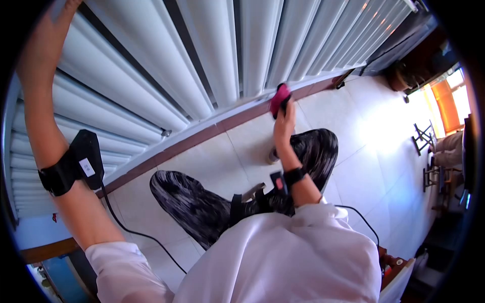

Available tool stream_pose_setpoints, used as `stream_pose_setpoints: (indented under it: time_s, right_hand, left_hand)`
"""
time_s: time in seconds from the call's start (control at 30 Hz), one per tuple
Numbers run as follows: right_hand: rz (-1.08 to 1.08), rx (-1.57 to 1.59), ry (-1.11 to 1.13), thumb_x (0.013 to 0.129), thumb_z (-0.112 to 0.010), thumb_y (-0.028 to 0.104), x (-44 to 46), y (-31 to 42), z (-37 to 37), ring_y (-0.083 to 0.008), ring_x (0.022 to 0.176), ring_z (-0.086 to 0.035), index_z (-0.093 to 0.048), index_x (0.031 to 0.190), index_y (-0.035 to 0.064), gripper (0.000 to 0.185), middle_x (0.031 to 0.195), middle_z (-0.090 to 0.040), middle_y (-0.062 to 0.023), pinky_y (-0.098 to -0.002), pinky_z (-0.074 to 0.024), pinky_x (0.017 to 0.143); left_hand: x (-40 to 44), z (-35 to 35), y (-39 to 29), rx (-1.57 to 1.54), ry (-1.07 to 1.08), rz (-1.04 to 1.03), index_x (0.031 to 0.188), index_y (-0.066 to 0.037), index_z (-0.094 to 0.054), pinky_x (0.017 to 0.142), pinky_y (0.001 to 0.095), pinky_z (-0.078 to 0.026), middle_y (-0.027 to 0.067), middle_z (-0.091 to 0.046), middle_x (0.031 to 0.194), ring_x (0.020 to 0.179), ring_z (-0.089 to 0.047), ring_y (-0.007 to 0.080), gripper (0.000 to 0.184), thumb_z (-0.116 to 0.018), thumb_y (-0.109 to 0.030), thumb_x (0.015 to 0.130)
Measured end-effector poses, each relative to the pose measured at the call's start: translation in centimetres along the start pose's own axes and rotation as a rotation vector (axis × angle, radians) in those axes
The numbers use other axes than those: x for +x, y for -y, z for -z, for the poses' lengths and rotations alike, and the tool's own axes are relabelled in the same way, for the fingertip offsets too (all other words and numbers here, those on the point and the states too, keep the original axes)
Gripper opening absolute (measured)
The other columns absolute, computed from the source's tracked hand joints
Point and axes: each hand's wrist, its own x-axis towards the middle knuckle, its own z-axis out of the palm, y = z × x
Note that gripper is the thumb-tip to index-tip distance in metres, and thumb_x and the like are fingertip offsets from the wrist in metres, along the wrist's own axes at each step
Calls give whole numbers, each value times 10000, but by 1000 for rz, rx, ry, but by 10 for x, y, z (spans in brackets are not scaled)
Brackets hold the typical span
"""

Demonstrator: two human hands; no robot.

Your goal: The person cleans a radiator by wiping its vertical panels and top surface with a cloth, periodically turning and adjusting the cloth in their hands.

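A large white ribbed radiator (212,55) stands before me, its thick tubes fanning across the upper view. My right hand (285,121) is closed around a magenta and black pad (281,99), which is at the radiator's lower edge. Whether the pad touches the metal I cannot tell. My left arm stretches up along the left part of the radiator. Only a sliver of my left hand (72,4) shows at the top edge, its fingers cut off by the frame. Black strapped devices sit on both forearms.
Pale floor tiles (353,116) lie below, with a brown skirting strip (217,129) under the radiator. A small container (273,155) is partly hidden behind my right forearm. On the right are a folding stool (423,136), a person in light trousers (448,150) and an orange curtain (447,108).
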Motion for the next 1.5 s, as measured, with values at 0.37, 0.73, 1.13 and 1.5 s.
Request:
stream_pose_setpoints:
  time_s: [0.37,0.73,1.13,1.5]
  right_hand:
    - [-9,-265,197,844,-476,39,-76,40,-107,-505,1076,-465,-273,1359,50,554,1345,-301,-319,-474,-456,843]
    - [-453,184,246,797,-469,48,-50,41,-76,-361,1017,-520,-429,1275,8,481,1089,-520,-215,-400,-396,905]
    - [-772,662,961,768,-502,96,-90,87,-67,-329,941,-576,-486,1244,56,478,1013,-592,-185,-412,-464,826]
    - [-1324,1807,818,874,-432,237,-40,133,37,-345,1221,-435,-477,1250,19,437,1261,-508,-175,-506,-329,1023]
  left_hand:
    - [7,0,0,72,43,69,1093,-55,-555,891,397,-387,141,-587,1091,1052,-529,323,471,-639,-405,789]
    - [4,-17,12,-131,-133,-5,1036,-65,-584,823,403,-404,117,-615,995,970,-558,319,512,-606,-513,787]
    - [1,-7,28,-27,65,-72,1212,-39,-501,925,420,-371,179,-532,1188,1099,-488,341,655,-486,-580,844]
    - [-177,59,-80,-787,364,130,1033,-96,-638,803,365,-445,60,-603,982,914,-577,229,271,-677,-136,768]
